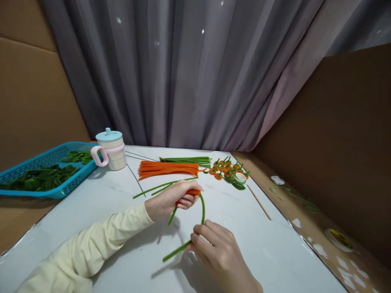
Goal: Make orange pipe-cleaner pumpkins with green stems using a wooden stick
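My left hand [174, 199] is closed around a small orange pipe-cleaner coil [193, 192] with green stems poking out on both sides. From that coil a green pipe cleaner [202, 208] arcs down to my right hand [218, 248], which pinches it near its bend; its free end [175, 253] trails left over the white table [122, 211]. Behind the hands lie a bundle of orange pipe cleaners [168, 169] and a bundle of green ones [186, 160].
Several finished small orange-and-green pieces [226, 167] and a roll of green tape [240, 178] sit at the back right. A thin wooden stick [259, 202] lies nearby. A lidded cup with a pink handle [110, 149] and a blue basket of green leaves [42, 173] stand left.
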A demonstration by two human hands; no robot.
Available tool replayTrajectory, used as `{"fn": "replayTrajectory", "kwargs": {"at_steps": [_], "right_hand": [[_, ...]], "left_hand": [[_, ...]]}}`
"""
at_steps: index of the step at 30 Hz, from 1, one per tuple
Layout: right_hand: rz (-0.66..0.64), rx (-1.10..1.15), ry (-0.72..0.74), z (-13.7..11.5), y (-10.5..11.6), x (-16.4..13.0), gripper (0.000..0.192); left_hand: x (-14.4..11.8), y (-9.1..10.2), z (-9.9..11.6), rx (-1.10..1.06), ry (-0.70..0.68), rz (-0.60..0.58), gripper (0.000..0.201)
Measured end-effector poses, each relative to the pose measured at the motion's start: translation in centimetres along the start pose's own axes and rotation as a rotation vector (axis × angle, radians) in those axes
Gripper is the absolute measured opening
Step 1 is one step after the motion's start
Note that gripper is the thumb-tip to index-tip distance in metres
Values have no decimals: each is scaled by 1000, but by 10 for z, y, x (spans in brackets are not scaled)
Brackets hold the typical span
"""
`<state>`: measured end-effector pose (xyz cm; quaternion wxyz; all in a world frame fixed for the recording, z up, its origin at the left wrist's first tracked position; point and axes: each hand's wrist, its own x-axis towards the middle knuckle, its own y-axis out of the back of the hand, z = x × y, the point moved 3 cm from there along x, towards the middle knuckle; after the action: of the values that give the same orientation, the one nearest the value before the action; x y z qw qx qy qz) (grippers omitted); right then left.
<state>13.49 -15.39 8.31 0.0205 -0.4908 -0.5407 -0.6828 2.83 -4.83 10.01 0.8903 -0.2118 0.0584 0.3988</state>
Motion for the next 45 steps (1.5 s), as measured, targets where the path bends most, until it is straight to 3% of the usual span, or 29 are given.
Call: {"fn": "replayTrajectory", "kwargs": {"at_steps": [4,13,29,45], "right_hand": [[71,34,-72,6,1,-2,7],[204,134,-280,8,-2,-2,9],[277,197,-253,-7,-1,6,14],[324,105,-247,-19,-14,7,18]], "left_hand": [[0,-1,1,-61,24,-32,31],[-5,-3,7,-159,-70,-34,40],[-6,-3,8,-318,-50,-26,39],[-8,-8,3,-347,-117,72,35]]}}
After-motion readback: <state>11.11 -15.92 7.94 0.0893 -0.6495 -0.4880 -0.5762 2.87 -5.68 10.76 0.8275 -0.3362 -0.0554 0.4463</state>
